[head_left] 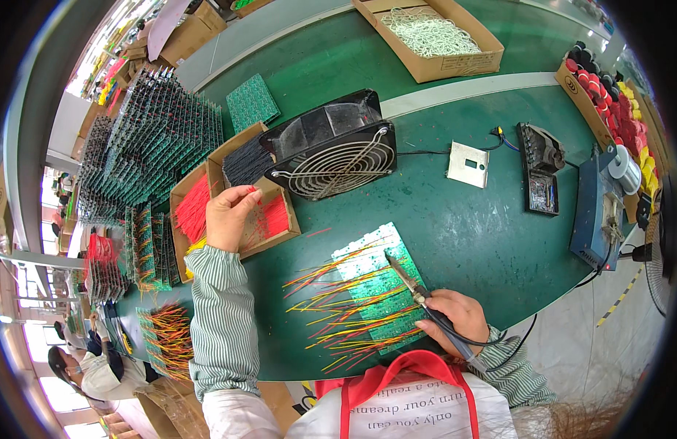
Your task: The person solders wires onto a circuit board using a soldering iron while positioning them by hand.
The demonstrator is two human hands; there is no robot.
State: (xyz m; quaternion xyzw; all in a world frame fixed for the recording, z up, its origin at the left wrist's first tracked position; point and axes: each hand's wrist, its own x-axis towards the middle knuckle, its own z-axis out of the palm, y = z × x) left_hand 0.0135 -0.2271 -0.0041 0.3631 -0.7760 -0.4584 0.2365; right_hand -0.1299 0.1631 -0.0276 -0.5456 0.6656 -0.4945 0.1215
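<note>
My right hand is wrapped round a soldering iron with a dark handle and cord. Its tip points up and left over a green circuit board panel on the bench. Rows of red and yellow wires stick out from the panel's left side. My left hand is raised over a divided cardboard box, thumb and fingers pinched together. A small red bit, which looks like a wire end, shows at the fingertips. The box holds red wires and black wires.
A black fan with a wire guard stands beyond the panel. Stacked circuit boards rise at the left. A blue soldering station with a solder spool sits at the right. A box of pale cords lies at the back.
</note>
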